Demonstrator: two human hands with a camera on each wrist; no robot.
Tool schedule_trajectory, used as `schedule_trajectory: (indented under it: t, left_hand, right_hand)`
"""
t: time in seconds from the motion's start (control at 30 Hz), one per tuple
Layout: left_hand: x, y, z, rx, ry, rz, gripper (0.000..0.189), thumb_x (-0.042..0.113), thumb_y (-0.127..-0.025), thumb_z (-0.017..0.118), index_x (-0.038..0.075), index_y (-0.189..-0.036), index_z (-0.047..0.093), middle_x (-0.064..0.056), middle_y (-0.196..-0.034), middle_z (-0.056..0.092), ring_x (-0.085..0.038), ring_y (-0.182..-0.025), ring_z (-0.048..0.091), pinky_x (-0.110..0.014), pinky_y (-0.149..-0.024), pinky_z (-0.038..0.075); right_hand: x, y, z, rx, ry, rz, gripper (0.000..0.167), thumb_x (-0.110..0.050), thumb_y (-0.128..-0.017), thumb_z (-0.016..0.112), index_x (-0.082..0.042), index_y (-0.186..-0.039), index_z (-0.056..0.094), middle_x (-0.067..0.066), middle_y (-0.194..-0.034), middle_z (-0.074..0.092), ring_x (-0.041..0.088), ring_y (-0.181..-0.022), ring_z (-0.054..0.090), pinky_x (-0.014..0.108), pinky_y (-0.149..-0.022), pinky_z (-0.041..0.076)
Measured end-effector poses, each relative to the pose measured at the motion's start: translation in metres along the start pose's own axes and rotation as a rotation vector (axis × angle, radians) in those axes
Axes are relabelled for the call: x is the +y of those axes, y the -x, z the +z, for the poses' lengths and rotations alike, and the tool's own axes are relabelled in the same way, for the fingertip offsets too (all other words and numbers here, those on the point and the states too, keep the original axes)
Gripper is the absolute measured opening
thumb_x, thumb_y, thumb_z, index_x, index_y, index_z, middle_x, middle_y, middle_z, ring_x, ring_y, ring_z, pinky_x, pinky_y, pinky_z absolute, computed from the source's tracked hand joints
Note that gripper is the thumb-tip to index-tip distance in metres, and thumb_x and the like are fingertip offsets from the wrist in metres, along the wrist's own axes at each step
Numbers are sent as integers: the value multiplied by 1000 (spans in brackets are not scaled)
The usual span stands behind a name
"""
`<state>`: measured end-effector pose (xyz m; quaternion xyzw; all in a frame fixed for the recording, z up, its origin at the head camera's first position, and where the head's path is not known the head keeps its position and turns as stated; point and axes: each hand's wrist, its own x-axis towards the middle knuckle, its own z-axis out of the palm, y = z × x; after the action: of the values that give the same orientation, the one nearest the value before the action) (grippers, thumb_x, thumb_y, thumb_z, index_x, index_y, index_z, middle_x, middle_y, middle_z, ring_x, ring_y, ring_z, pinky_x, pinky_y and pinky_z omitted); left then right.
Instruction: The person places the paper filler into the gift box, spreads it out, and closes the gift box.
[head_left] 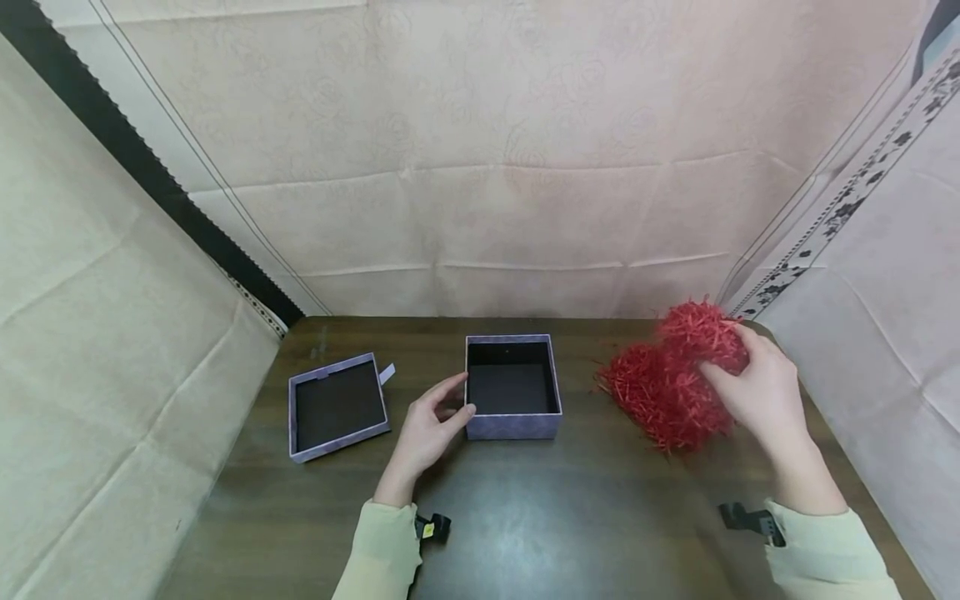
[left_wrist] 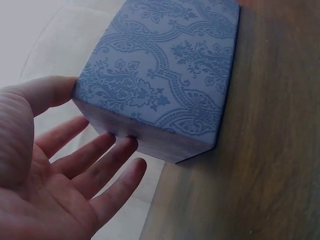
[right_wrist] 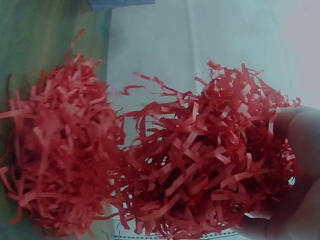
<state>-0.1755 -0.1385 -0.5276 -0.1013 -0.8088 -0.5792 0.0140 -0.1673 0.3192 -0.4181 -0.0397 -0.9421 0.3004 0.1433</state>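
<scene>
While left grip (head_left: 426, 428) against box (head_left: 514, 427), right grip (head_left: 763, 390) around red shreds (head_left: 693, 333).

The wooden table (head_left: 592, 508) here is dark brown, its grain visible and a pale sheen across the near middle. Over on its left a shallow lid (head_left: 339, 407) lies askew, black inside facing up, a light tab (head_left: 387, 374) poking past its edge. A patterned, bluish-purple open box (head_left: 514, 427) sits near the centre. Well to the right there's red shredded paper (head_left: 637, 385), though I can't quite make out where its resting part ends.
</scene>
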Motion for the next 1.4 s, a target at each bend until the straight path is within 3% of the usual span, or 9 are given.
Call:
schedule_trajectory:
  t: [0.6, 0.73, 0.93, 1.03, 1.1, 1.3, 1.4]
  left_hand:
    - [-3, 0, -4, -26, 35, -2, 55, 12, -99, 79, 15, -151, 62, -11, -151, 62, -30, -127, 65, -50, -101, 57]
    - [-3, 0, -4, -23, 34, 0, 54, 11, -99, 78, 15, -151, 63, -9, -151, 62, -30, -127, 65, -49, -100, 58]
    - [-2, 2, -5, -24, 23, -14, 54, 12, -100, 77, 17, -152, 62, -8, -152, 61, -31, -129, 64, -49, -101, 57]
    - [-2, 4, -5, -23, 16, -25, 55, 13, -100, 78, 18, -152, 62, -8, -153, 60, -31, -130, 63, -50, -102, 57]
    - [-1, 4, -6, -22, 14, -28, 55, 12, -100, 77, 17, -153, 62, -8, -153, 59, -31, -130, 63, -49, -103, 57]
    - [2, 4, -4, -34, 16, -22, 53, 9, -102, 73, 12, -154, 60, -11, -154, 59, -32, -130, 62, -46, -103, 56]
    - [3, 4, -1, -42, 15, -16, 52, 10, -103, 72, 10, -154, 59, -12, -153, 59, -32, -130, 62, -45, -103, 56]
  right_hand:
    - [-43, 0, -19, 89, -83, -61, 57, -23, -97, 78, -5, -148, 58, 30, -132, 65, 50, -117, 63, 65, -91, 50]
    - [-57, -2, -23, 90, -98, -66, 56, -26, -97, 78, -7, -146, 59, 27, -131, 67, 46, -116, 64, 53, -89, 50]
    - [-79, -7, -26, 93, -132, -83, 55, -25, -96, 80, -9, -145, 61, 22, -130, 69, 39, -114, 65, 24, -81, 45]
    - [-91, -8, -22, 63, -183, -84, 54, -26, -97, 79, -11, -146, 61, 20, -131, 69, 36, -114, 66, 19, -78, 46]
    - [-98, -8, -17, 44, -212, -86, 54, -26, -98, 79, -11, -146, 61, 19, -132, 69, 35, -114, 66, 23, -81, 49]
    - [-122, -10, 9, -20, -323, -91, 55, -21, -97, 80, -13, -148, 61, 15, -134, 70, 33, -114, 69, 49, -95, 55]
    - [-134, -10, 23, -62, -391, -100, 57, -19, -96, 80, -16, -150, 60, 14, -136, 69, 32, -115, 70, 53, -97, 56]
